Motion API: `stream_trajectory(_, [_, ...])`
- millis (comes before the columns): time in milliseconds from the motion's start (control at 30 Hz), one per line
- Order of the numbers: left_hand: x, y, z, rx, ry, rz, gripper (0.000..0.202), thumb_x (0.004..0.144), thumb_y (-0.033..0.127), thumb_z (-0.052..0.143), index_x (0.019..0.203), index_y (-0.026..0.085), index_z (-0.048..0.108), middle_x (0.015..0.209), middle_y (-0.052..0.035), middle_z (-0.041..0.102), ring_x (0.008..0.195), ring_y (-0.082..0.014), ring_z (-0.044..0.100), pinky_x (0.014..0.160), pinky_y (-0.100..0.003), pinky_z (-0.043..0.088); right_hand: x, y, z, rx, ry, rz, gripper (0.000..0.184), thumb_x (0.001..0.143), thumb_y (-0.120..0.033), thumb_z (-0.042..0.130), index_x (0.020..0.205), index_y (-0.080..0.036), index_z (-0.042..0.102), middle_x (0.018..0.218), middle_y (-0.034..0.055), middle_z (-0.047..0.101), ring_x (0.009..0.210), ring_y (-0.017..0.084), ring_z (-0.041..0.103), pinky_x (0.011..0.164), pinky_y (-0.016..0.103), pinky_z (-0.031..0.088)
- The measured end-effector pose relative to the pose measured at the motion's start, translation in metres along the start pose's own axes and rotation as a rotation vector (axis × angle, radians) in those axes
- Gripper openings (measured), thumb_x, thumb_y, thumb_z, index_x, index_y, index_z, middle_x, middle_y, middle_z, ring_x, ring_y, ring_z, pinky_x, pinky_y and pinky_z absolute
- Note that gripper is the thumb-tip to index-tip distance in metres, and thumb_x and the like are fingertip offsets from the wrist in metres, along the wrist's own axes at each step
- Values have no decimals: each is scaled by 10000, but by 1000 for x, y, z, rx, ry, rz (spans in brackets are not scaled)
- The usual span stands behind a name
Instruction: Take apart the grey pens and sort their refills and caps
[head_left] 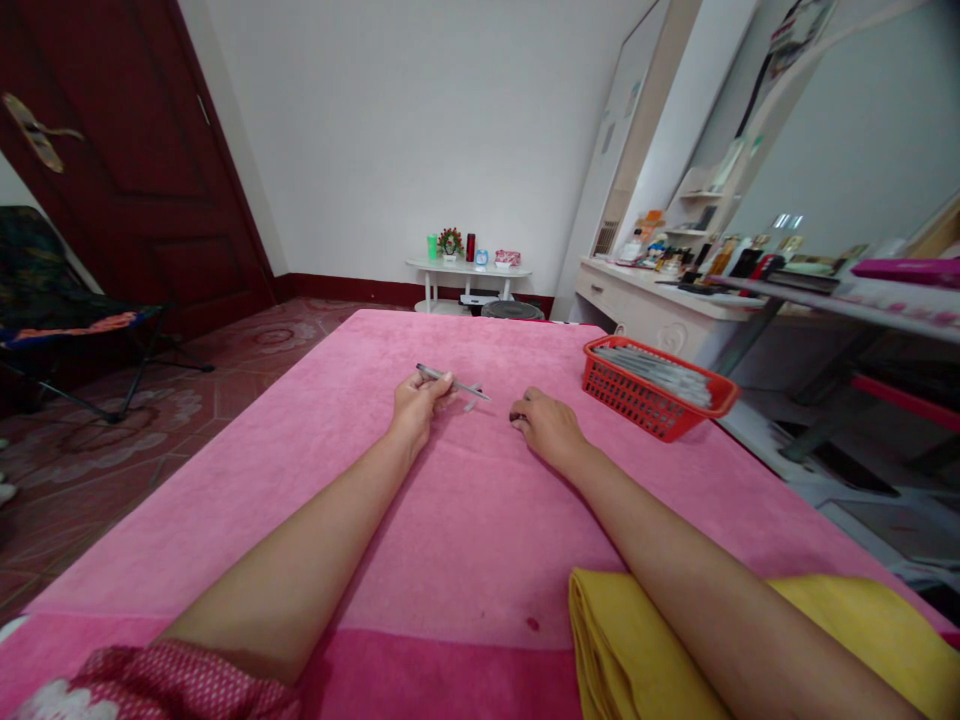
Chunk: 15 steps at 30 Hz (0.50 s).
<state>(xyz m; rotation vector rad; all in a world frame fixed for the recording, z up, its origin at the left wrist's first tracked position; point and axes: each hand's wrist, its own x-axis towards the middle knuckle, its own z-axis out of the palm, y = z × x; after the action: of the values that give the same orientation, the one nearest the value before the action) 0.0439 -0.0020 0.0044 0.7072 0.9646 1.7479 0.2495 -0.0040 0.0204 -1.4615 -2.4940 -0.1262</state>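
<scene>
I judge this holding: my left grip (417,402) pinches a pen-like stick (471,388), wanting steadiness next; right grip (551,425), I cannot tell.

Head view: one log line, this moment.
left hand: holds slim pen | right hand: curled, contents unclear | red basket: holds slender grey items

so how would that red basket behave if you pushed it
The basket would probably slide rather than tip, being low and long. Its thin, holed walls suggest light plastic that may flex. The slim grey items inside could spill if tilted, since the top is open.
</scene>
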Motion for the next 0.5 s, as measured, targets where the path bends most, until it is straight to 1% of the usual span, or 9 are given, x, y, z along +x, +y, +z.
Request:
stream_trajectory(100, [0,0,0,-6,4,1,340,486,233,819,674,119,559,631,4,614,550,-91,590,577,-213,513,0,0,1,18,7,39,122,809,-262,575,877,-215,665,926,68,592,792,183,591,598,257,368])
stream_trajectory(200, [0,1,0,-3,10,2,342,487,237,821,673,120,560,633,0,616,554,-93,590,574,-213,511,1,1,1,12,23,100,163,788,-329,612,871,-193,646,930,88,606,810,202,602,629,271,393])
stream_trajectory(267, [0,1,0,-2,13,0,347,482,241,824,672,120,561,635,-1,617,555,-93,590,574,-215,511,1,1,1,-7,32,145,189,779,-342,618,879,-182,635,919,104,628,840,231,609,651,291,408])
stream_trajectory(367, [0,1,0,-9,11,2,360,465,244,829,673,120,562,635,4,617,551,-90,588,579,-215,513,0,3,2,-29,34,210,197,785,-298,588,931,-171,627,903,124,661,855,268,620,660,321,423])
stream_trajectory(500, [0,0,0,-5,8,4,368,455,251,829,675,118,566,633,4,616,538,-86,582,559,-205,506,1,7,4,0,65,260,250,798,-187,504,1016,-154,622,904,144,680,828,273,633,646,328,430])
